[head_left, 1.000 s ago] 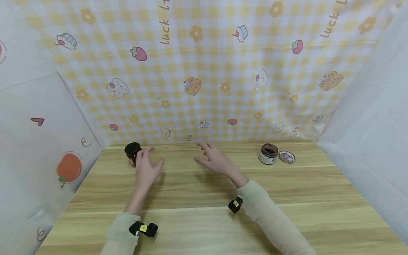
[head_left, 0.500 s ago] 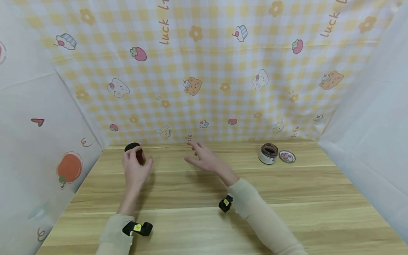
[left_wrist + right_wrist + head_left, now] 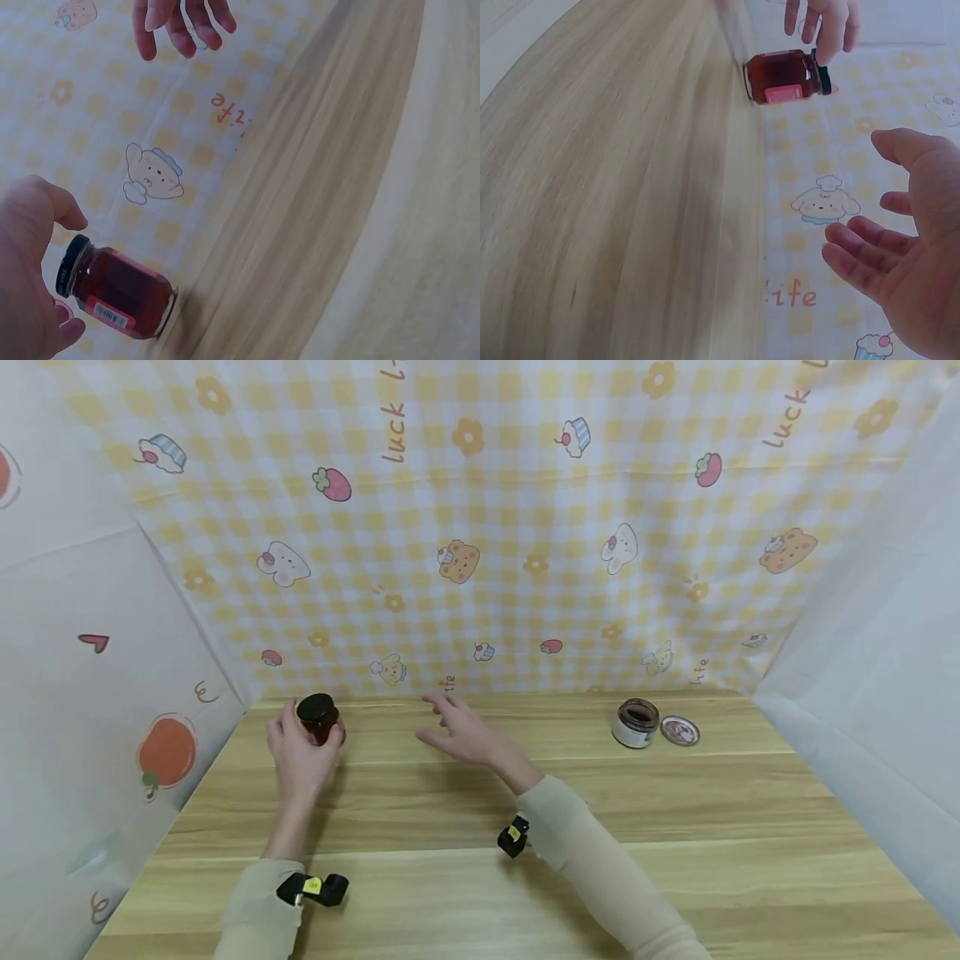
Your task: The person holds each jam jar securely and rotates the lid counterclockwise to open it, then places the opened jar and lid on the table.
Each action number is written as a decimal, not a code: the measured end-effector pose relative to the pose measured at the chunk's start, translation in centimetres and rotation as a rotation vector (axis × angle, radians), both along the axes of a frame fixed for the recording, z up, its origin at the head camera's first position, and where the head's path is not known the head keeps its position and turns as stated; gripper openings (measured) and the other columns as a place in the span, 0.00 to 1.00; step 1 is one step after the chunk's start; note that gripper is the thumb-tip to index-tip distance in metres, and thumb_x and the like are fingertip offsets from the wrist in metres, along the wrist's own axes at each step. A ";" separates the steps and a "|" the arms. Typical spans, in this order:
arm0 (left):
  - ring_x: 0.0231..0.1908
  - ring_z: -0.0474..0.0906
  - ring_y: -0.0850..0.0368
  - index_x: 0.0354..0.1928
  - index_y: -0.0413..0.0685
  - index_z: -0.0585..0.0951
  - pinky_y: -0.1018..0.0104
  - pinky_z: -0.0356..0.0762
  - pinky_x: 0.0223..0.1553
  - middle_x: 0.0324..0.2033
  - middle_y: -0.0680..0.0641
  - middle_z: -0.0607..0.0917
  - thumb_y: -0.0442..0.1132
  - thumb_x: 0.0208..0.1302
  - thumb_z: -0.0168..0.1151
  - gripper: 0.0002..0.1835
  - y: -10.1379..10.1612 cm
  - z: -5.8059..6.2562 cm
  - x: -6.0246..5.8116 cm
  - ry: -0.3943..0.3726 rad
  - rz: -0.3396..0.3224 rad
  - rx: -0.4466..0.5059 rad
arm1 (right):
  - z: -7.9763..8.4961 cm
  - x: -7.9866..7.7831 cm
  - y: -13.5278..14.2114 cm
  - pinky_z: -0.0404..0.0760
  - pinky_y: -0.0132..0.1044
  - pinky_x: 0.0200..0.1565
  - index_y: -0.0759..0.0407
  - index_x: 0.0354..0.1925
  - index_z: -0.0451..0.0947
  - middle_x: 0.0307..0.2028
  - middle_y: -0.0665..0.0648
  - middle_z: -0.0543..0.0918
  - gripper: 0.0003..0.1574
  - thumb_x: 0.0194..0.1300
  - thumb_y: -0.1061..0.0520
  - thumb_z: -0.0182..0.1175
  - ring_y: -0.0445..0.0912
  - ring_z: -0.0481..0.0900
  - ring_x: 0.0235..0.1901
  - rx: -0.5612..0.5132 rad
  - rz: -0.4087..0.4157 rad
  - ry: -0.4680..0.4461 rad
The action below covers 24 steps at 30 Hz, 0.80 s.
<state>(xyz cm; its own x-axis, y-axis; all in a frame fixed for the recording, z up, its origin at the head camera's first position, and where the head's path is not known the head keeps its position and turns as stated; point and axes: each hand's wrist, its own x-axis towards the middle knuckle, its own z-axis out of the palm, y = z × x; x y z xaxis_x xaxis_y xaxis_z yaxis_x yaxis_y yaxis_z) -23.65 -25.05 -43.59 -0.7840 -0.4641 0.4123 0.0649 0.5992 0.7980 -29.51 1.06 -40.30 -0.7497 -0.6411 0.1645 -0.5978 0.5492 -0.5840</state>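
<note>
A sealed jar with dark red contents and a black lid stands upright on the wooden table at the back left. My left hand is spread about it, thumb on the near right side and fingers on the left. In the left wrist view the thumb and fingertips are right at the lid of the jar, with a gap between palm and glass. My right hand hovers to the right of the jar, fingers extended and holding nothing. The right wrist view shows this hand with its palm toward the jar.
An uncapped jar with a white label and dark residue inside stands at the back right. Its lid lies beside it on the table. A checked cloth hangs along the table's back edge.
My left hand has moved left and come around the closed jar. My right hand has also shifted left, staying extended. The uncapped jar and lid have stayed put.
</note>
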 end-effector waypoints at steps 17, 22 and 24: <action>0.70 0.55 0.31 0.78 0.38 0.53 0.35 0.56 0.67 0.70 0.27 0.59 0.39 0.62 0.70 0.48 -2.3 -0.4 -1.9 -0.165 -0.076 0.047 | 0.7 -0.2 -3.2 0.79 0.43 0.55 0.54 0.78 0.55 0.71 0.63 0.65 0.42 0.75 0.43 0.56 0.53 0.75 0.60 0.050 0.023 -0.022; 0.71 0.53 0.31 0.78 0.35 0.51 0.37 0.54 0.69 0.72 0.26 0.57 0.39 0.62 0.70 0.50 -2.8 -0.5 -2.3 -0.197 -0.106 0.037 | 1.0 -0.3 -3.8 0.77 0.43 0.57 0.55 0.78 0.54 0.70 0.64 0.65 0.42 0.76 0.42 0.56 0.55 0.74 0.62 0.052 0.031 -0.043; 0.72 0.52 0.31 0.77 0.34 0.50 0.37 0.54 0.69 0.72 0.26 0.56 0.38 0.62 0.70 0.50 -3.0 -0.5 -2.5 -0.205 -0.119 0.023 | 1.0 -0.3 -4.0 0.77 0.42 0.57 0.55 0.78 0.54 0.71 0.63 0.65 0.42 0.76 0.42 0.56 0.55 0.74 0.62 0.054 0.032 -0.050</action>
<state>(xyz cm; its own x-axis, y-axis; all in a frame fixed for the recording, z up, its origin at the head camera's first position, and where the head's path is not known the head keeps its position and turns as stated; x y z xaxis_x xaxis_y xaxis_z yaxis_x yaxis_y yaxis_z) -26.18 -28.05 -44.13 -0.8998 -0.3711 0.2295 -0.0308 0.5787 0.8149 -29.82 -2.94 -39.28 -0.7349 -0.6719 0.0919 -0.5866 0.5618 -0.5834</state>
